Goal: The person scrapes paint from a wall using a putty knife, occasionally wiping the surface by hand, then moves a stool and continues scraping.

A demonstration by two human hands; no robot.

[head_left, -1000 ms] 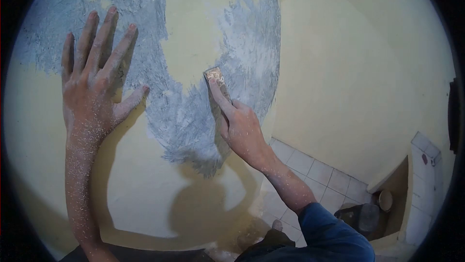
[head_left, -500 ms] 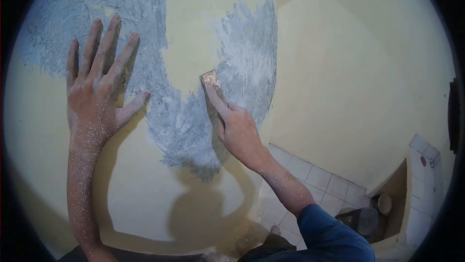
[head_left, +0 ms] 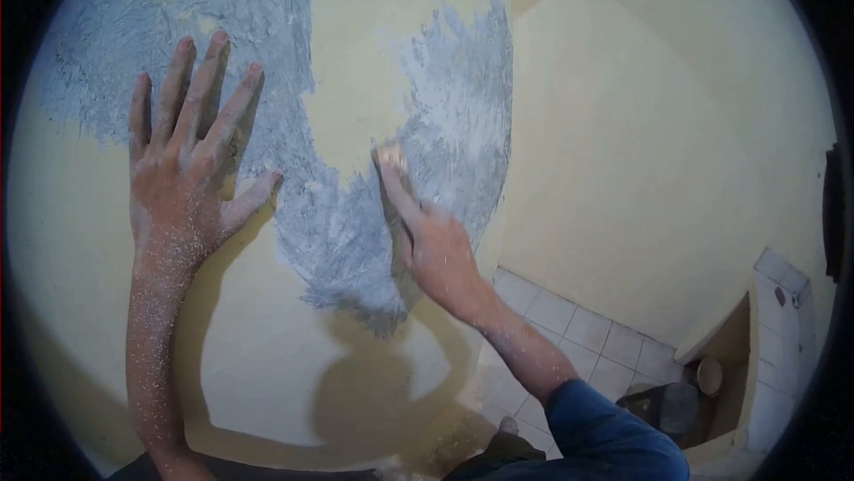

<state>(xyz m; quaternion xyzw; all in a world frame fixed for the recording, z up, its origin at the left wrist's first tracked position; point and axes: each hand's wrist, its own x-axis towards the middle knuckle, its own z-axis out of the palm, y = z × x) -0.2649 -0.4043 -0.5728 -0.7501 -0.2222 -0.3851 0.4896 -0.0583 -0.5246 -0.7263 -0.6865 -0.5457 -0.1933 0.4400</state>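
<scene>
Pale yellow paint covers the wall (head_left: 351,54), with large grey patches (head_left: 329,223) where the paint is scraped off. My left hand (head_left: 182,179) lies flat on the wall at the left, fingers spread over the grey area, dusted with white flakes down the forearm. In my right hand (head_left: 436,250) is a scraper (head_left: 390,159), its blade against the wall at the lower edge of a yellow strip. My index finger stretches along the scraper. Motion blurs the tool, and my palm hides its handle.
A second yellow wall (head_left: 640,125) meets this one at a corner on the right. Below lies a white tiled floor (head_left: 587,330). At lower right, a dark container (head_left: 672,410) and a small round tub (head_left: 708,376) stand by a tiled ledge (head_left: 774,365).
My right hand and the scraper have moved slightly down the wall. The left hand stays flat in the same place, while the view has shifted a little.
</scene>
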